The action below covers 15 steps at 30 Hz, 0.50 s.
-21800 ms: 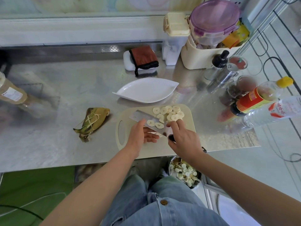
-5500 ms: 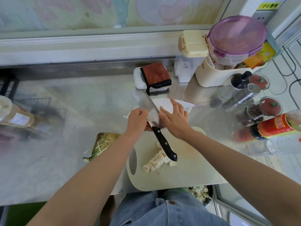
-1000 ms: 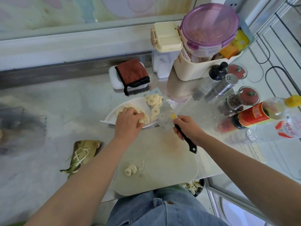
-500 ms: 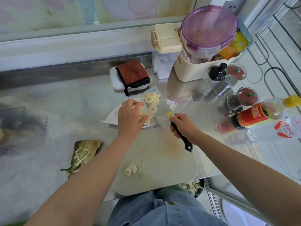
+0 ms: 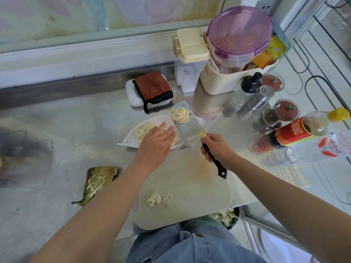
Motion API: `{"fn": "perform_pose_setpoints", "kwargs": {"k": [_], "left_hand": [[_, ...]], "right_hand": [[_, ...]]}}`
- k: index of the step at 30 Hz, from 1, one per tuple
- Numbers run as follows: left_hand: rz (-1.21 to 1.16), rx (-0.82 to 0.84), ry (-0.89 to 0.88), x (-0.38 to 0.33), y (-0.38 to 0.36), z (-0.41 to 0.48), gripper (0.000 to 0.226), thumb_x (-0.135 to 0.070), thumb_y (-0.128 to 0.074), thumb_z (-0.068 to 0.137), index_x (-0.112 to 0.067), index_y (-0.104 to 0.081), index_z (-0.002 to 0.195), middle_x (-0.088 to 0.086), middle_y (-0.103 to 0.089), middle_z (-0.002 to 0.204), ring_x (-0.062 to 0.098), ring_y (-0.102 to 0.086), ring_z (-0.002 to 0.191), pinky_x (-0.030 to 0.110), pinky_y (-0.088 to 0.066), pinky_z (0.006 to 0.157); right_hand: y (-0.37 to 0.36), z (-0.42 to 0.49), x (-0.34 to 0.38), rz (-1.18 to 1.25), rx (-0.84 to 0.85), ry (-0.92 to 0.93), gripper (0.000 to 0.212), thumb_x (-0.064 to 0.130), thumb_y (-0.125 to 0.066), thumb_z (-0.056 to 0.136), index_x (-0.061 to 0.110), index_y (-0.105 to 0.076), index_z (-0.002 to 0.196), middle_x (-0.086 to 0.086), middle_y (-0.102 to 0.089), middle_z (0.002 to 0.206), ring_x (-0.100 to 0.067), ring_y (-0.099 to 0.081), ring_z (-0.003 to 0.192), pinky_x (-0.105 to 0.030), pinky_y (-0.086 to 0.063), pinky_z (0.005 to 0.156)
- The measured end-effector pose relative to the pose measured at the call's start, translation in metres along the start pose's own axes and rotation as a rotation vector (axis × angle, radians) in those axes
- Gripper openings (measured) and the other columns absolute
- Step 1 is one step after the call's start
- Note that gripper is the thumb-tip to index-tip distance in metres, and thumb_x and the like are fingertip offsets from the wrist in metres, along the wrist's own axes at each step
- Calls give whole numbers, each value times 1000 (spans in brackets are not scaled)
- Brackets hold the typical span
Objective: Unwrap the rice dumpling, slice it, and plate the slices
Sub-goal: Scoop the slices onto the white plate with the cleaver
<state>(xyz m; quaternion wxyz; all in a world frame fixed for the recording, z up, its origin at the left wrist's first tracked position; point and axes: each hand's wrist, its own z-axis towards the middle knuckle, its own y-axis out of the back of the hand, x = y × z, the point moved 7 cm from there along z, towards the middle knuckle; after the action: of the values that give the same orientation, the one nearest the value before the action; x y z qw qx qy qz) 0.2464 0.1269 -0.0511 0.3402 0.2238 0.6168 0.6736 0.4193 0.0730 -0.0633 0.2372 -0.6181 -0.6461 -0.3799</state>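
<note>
**Slices riding the blade over to the plate**

A fan of pale round slices (image 5: 179,115) is lying on the far end of the cleaver (image 5: 188,134). The flat blade is being held level above the right edge of the white plate (image 5: 126,142), probably so that it is serving as a scoop and nothing is sliding off early. More slices are lying on the plate itself.

The left hand (image 5: 154,147) is reaching over the plate with its fingers straight and together, gripping nothing, apparently getting ready to push the load off the steel. The right hand (image 5: 217,149) is curling its fingers round the black handle just behind the blade.

A few leftover pieces (image 5: 153,199) are waiting on the near part of the cutting board (image 5: 199,186), so plating is looking mostly but not wholly done. Left of the board, a leaf-wrapped dumpling (image 5: 98,180) is sitting on the steel counter (image 5: 57,130), tied with string.

The left hand is hiding much of the plate's middle, so the number of slices there is hard to tell. Below the counter edge, a bowl (image 5: 227,218) is showing only in part.
</note>
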Motion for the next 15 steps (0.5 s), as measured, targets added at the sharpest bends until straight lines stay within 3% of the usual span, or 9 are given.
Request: {"fn": "perform_pose_setpoints", "kwargs": {"k": [5,8,11,15], "left_hand": [[-66,69,-14,-12,-5,5,48,-30,-35,94,-13,-53,135,3,-46,146,25,-39,137,43,-37,109],[-57,126,-11,-14,-12,4,49,-34,-32,95,-12,-57,132,4,-47,146,26,-38,138,46,-36,110],[-113,84,90,-1,-6,-1,50,-33,-31,95,-10,-58,129,7,-49,144,26,-41,136,47,-39,107],[-223,4,119,3,7,21,49,-29,-31,98,-11,-45,141,6,-40,150,25,-33,140,43,-32,113]], "right_hand": [[3,-2,-3,-17,-12,-1,27,21,-45,98,9,-46,73,-8,-57,60,-16,-46,40,-25,-38,41],[4,-3,-1,-2,-21,-3,25,20,-44,97,8,-46,75,-8,-57,61,-16,-46,41,-25,-38,42],[7,-5,-1,-34,-23,12,23,19,-44,97,8,-46,77,-8,-57,61,-16,-46,41,-26,-38,41],[7,-10,-1,-144,27,24,26,18,-45,96,9,-45,72,-7,-56,58,-17,-46,40,-24,-37,40]]}}
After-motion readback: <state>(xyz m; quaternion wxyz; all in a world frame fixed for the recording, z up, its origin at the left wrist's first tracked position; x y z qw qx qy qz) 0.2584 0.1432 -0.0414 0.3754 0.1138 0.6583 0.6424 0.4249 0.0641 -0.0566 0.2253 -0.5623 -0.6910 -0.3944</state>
